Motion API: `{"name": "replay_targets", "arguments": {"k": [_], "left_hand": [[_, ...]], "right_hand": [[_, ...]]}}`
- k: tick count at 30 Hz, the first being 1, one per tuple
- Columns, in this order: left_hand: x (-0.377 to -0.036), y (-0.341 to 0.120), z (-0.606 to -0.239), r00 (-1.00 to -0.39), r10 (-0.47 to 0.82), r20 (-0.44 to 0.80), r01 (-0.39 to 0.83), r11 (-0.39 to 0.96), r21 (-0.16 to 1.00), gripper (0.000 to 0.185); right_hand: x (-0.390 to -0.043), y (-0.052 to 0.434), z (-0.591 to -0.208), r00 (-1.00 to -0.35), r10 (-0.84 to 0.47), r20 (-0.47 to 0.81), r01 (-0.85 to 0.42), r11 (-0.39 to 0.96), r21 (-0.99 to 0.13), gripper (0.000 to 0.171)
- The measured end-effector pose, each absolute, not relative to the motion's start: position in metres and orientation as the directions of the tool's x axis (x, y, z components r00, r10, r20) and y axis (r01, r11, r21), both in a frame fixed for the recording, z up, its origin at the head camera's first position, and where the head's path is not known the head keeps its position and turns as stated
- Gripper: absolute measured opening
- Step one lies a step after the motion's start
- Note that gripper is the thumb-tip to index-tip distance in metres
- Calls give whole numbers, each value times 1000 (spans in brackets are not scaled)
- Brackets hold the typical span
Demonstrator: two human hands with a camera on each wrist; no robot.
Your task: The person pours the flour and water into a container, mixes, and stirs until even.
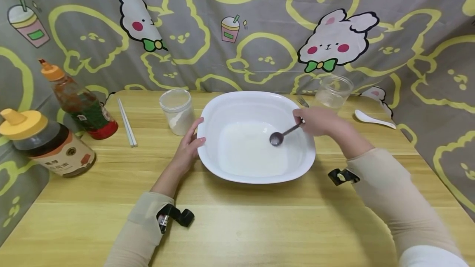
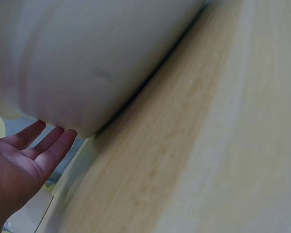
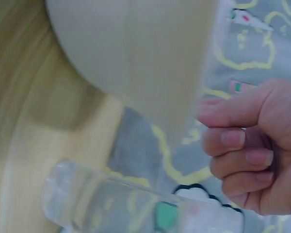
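Observation:
A white basin (image 1: pixel 256 179) with whitish liquid in its bottom stands on the wooden table. My left hand (image 1: pixel 186 151) holds its left rim, thumb at the edge. In the left wrist view the fingers (image 2: pixel 58 145) touch the outer wall. Over the basin's right side, my right hand (image 1: pixel 317 120) pinches the handle of a small dark spoon (image 1: pixel 276 139); its round bowl is at the liquid. The right wrist view shows curled fingers (image 3: pixel 242 158) beside the basin wall (image 3: pixel 126 43), with the spoon hidden.
Left of the basin stands a jar of white powder (image 1: pixel 182 120). Chopsticks (image 1: pixel 127 122), a red sauce bottle (image 1: pixel 87 112) and a yellow-capped bottle (image 1: pixel 55 147) are farther left. Behind my right hand are a clear jar (image 1: pixel 335 90) and a fork (image 1: pixel 302 101); a white spoon (image 1: pixel 375 119) lies right.

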State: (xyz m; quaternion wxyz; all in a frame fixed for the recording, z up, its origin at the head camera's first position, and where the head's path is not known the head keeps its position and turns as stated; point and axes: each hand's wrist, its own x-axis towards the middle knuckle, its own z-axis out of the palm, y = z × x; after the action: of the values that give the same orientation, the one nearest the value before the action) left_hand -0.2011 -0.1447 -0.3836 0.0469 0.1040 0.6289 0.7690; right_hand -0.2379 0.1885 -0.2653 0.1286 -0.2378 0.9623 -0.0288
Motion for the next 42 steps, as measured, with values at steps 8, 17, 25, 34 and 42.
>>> {"name": "replay_targets", "arguments": {"k": [8, 17, 25, 34, 42], "left_hand": [[-201, -147, -384, -974, 203, 98, 58, -197, 979, 59], [-202, -146, -385, -972, 208, 107, 63, -209, 976, 59], [-202, -146, -385, -973, 210, 99, 53, -211, 976, 60], [-202, -146, -385, -971, 210, 113, 68, -209, 976, 59], [-202, -146, -384, -970, 214, 112, 66, -209, 976, 59]], "right_hand": [[-262, 154, -304, -888, -448, -101, -414, 877, -244, 5], [-246, 134, -324, -761, -644, -77, -531, 687, -496, 3], [-227, 160, -311, -616, -774, -146, -607, 585, -538, 7], [-230, 192, -279, -715, -676, -181, -586, 720, -373, 13], [-255, 185, -290, -857, -506, -103, -478, 853, -211, 6]]}}
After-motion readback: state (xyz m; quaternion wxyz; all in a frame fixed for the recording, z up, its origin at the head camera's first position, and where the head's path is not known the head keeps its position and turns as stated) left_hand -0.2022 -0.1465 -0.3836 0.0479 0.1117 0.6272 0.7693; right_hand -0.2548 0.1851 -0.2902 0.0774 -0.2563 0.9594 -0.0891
